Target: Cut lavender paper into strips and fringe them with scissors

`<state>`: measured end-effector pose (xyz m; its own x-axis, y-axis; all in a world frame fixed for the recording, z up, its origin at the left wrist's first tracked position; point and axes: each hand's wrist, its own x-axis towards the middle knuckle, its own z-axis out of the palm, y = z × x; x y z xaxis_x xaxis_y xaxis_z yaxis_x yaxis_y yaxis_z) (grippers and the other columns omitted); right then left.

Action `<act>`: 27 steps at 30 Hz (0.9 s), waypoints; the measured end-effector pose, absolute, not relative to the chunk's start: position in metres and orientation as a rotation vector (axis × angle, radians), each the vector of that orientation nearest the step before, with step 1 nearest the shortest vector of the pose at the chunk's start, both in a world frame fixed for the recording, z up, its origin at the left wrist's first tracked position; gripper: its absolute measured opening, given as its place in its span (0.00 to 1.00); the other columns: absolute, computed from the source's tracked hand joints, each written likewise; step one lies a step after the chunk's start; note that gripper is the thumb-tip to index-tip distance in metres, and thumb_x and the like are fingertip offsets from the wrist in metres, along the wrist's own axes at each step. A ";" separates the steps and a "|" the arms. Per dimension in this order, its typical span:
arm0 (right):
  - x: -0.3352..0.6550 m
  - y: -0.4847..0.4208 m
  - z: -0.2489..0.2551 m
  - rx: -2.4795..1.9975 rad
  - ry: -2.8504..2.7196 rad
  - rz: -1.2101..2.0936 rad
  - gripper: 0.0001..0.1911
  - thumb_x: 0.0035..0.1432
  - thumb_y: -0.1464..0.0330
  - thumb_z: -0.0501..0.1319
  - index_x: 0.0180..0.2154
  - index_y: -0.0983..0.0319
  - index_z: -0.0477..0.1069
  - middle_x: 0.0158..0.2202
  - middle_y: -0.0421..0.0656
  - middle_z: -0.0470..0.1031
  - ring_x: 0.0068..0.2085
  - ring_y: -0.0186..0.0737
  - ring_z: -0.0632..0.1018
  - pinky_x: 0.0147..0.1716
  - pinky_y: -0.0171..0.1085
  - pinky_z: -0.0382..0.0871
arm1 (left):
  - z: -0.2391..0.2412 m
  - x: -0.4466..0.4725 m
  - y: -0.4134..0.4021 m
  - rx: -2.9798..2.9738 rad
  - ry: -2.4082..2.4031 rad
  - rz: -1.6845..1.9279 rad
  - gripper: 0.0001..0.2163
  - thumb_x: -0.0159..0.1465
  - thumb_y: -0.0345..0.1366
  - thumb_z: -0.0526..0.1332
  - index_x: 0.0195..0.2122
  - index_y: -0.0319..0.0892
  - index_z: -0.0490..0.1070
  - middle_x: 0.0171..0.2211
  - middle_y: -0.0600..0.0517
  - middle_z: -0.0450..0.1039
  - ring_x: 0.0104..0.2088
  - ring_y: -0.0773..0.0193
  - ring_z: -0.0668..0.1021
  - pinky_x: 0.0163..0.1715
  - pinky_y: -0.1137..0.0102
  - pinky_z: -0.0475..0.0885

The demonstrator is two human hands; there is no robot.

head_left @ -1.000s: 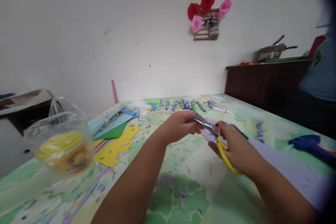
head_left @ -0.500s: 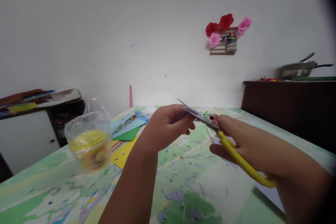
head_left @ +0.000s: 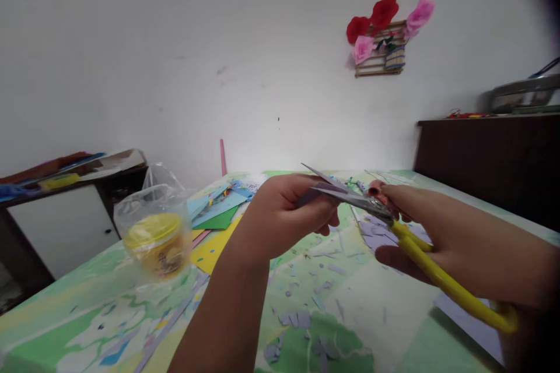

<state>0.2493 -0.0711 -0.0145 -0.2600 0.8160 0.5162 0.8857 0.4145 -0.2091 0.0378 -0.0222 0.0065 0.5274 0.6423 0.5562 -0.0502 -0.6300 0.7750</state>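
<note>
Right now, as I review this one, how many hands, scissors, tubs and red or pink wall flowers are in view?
Hands, left hand and right hand: 2
Scissors: 1
Tub: 1
Red flowers: 2
Pink flowers: 2
Total: 8

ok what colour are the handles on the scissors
The scissors handles are yellow, best seen in the head view.

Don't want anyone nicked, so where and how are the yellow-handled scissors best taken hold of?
By the yellow handles, I'd judge, with the grip coming from the right. They run off to the right, alongside the right hand, while the parted blades point left at the left hand.
</note>
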 end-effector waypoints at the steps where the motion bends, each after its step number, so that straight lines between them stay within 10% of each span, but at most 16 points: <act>1: 0.249 -0.070 -0.014 -1.445 -2.127 -0.134 0.18 0.45 0.54 0.63 0.38 0.54 0.68 0.33 0.43 0.74 0.29 0.46 0.73 0.23 0.41 0.67 | 0.006 0.039 -0.022 1.987 0.487 1.143 0.08 0.51 0.27 0.56 0.18 0.40 0.71 0.15 0.56 0.69 0.18 0.72 0.72 0.19 0.77 0.67; 27: 0.244 -0.074 -0.015 -1.432 -2.077 -0.252 0.26 0.44 0.50 0.63 0.43 0.56 0.63 0.39 0.48 0.72 0.36 0.53 0.74 0.30 0.46 0.70 | 0.005 0.032 -0.028 1.845 0.350 1.142 0.08 0.49 0.24 0.58 0.25 0.41 0.75 0.20 0.57 0.74 0.21 0.70 0.75 0.22 0.77 0.71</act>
<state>0.2437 -0.0740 -0.0153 -0.2404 0.7863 0.5692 0.8995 0.4009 -0.1739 0.0323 -0.0275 0.0050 0.5316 0.6329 0.5628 -0.2087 -0.5462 0.8113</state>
